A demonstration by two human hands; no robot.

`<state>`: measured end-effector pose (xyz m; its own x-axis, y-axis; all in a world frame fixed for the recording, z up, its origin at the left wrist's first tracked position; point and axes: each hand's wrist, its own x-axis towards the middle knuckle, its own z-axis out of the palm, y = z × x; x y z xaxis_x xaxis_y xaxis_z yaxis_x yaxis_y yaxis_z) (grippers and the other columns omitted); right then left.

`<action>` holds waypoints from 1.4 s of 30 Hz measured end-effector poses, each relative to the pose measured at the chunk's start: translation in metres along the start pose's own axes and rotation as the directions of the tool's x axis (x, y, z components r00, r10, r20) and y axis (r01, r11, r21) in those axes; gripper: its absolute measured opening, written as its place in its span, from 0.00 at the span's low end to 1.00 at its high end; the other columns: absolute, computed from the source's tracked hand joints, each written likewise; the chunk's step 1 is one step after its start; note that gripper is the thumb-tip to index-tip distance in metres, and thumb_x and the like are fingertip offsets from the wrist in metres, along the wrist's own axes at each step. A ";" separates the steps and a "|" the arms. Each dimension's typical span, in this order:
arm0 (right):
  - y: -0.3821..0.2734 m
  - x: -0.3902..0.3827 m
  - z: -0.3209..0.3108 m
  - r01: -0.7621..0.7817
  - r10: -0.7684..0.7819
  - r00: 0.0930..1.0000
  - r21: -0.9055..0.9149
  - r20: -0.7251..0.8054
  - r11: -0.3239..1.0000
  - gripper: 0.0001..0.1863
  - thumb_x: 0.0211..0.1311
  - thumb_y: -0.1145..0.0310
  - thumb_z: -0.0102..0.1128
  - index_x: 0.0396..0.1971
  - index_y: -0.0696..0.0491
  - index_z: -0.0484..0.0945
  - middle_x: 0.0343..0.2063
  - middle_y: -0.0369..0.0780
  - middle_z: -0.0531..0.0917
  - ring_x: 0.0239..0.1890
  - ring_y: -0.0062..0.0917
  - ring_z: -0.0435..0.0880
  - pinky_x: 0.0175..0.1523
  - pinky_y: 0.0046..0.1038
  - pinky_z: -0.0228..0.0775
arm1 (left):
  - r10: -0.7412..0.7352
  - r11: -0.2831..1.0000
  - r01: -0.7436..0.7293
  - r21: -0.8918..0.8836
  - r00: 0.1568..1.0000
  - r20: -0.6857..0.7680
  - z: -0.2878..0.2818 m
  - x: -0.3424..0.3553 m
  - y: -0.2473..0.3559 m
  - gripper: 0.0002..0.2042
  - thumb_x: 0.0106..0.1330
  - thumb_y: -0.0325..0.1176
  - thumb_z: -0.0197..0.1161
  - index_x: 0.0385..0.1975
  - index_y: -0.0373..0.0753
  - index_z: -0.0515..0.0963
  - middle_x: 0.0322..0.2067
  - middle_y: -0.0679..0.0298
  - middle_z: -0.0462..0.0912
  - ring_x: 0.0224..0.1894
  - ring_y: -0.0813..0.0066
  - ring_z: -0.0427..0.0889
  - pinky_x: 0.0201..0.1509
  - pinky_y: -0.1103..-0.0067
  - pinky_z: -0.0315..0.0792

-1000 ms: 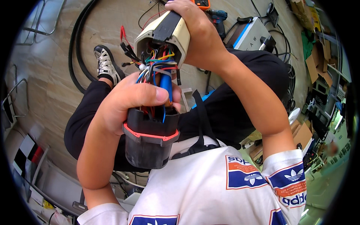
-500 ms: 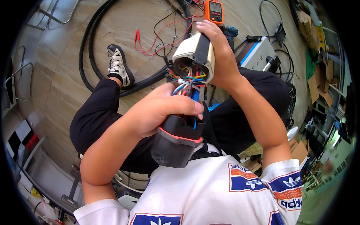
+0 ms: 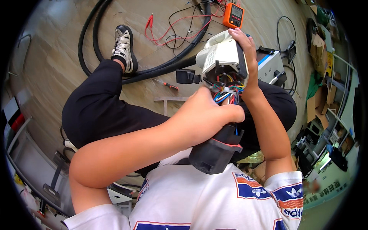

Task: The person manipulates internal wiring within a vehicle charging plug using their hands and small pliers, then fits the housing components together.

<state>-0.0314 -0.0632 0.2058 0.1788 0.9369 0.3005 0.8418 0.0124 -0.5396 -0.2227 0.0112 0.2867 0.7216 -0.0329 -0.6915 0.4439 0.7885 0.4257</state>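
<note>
Both my hands hold an opened charging gun above my lap. Its white housing [image 3: 222, 57] is at the far end, gripped along the right side by my right hand [image 3: 250, 61]. A bundle of coloured wires [image 3: 229, 93] spills from the housing's near opening and runs toward the black plug head [image 3: 211, 154], which has a red seal ring. My left hand [image 3: 211, 111] closes around the part between wires and plug head; its palm hides what lies beneath. A black flap [image 3: 186, 76] sticks out left of the housing.
A thick black cable [image 3: 153, 78] loops over the floor near my shoe. Farther off lie an orange multimeter [image 3: 233, 16] and red clip leads [image 3: 150, 22]. A screwdriver [image 3: 170, 85] lies left of the gun. On the right are a white case [image 3: 270, 66] and cardboard boxes [image 3: 319, 97].
The charging gun has moved right in view, with both hands still on it. The black flap and the screwdriver have come into sight, and the wires are turned more toward me.
</note>
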 end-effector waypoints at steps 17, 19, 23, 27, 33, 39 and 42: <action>0.015 -0.001 0.013 0.004 -0.009 1.000 0.175 0.025 0.985 0.51 0.37 0.68 0.85 0.64 0.57 0.64 0.62 0.47 0.72 0.63 0.33 0.75 0.68 0.32 0.67 | 0.054 0.998 -0.054 -0.027 0.998 -0.024 0.001 0.000 -0.001 0.16 0.59 0.39 0.68 0.40 0.35 0.76 0.32 0.66 0.79 0.31 0.82 0.75 0.35 0.81 0.71; 0.013 0.001 0.012 0.009 -0.012 1.000 0.186 0.018 0.982 0.48 0.40 0.71 0.82 0.64 0.57 0.64 0.62 0.47 0.72 0.64 0.34 0.74 0.69 0.32 0.67 | 0.082 0.995 -0.082 -0.062 0.997 0.003 0.001 0.000 0.000 0.16 0.59 0.39 0.68 0.40 0.35 0.76 0.32 0.66 0.79 0.30 0.82 0.75 0.35 0.81 0.72; 0.012 -0.001 0.012 0.003 -0.006 1.000 0.214 0.013 0.977 0.45 0.43 0.75 0.79 0.64 0.58 0.64 0.63 0.48 0.72 0.65 0.35 0.73 0.70 0.32 0.65 | 0.077 0.995 -0.076 -0.072 0.997 0.014 0.002 0.000 0.002 0.15 0.58 0.38 0.68 0.39 0.35 0.76 0.31 0.66 0.79 0.30 0.81 0.77 0.35 0.80 0.74; 0.011 -0.001 0.012 -0.004 0.001 1.000 0.205 0.013 0.979 0.45 0.43 0.75 0.79 0.64 0.58 0.65 0.63 0.48 0.72 0.65 0.35 0.73 0.70 0.33 0.64 | 0.065 0.993 -0.060 -0.106 0.997 0.049 0.000 0.000 0.002 0.14 0.58 0.37 0.68 0.38 0.34 0.77 0.31 0.64 0.81 0.31 0.79 0.80 0.37 0.79 0.77; 0.009 0.000 0.011 -0.006 0.006 1.000 0.141 -0.002 0.990 0.43 0.42 0.75 0.79 0.62 0.59 0.67 0.61 0.48 0.74 0.65 0.37 0.73 0.70 0.33 0.64 | 0.000 0.985 0.013 -0.173 0.997 0.078 -0.001 0.001 0.004 0.13 0.58 0.36 0.68 0.36 0.32 0.79 0.32 0.61 0.83 0.32 0.76 0.82 0.38 0.78 0.78; 0.002 0.005 0.000 -0.020 0.020 1.000 0.081 0.010 0.997 0.44 0.40 0.65 0.76 0.61 0.56 0.67 0.59 0.49 0.75 0.66 0.51 0.69 0.71 0.47 0.55 | -0.080 0.967 0.099 -0.233 0.993 0.088 0.000 -0.009 0.019 0.16 0.61 0.35 0.66 0.42 0.31 0.75 0.35 0.58 0.84 0.36 0.72 0.85 0.41 0.75 0.81; -0.004 0.007 -0.003 -0.037 0.037 0.999 0.091 0.007 0.995 0.44 0.39 0.66 0.77 0.61 0.56 0.67 0.60 0.49 0.74 0.65 0.51 0.69 0.70 0.47 0.58 | -0.128 0.956 0.148 -0.254 0.988 0.091 -0.002 -0.010 0.021 0.17 0.62 0.37 0.66 0.44 0.33 0.73 0.37 0.57 0.84 0.39 0.68 0.86 0.43 0.72 0.82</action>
<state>-0.0324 -0.0581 0.2123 0.2059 0.9392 0.2746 0.7849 0.0091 -0.6195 -0.2216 0.0288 0.3016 0.7042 -0.1898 -0.6842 0.3961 0.9047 0.1567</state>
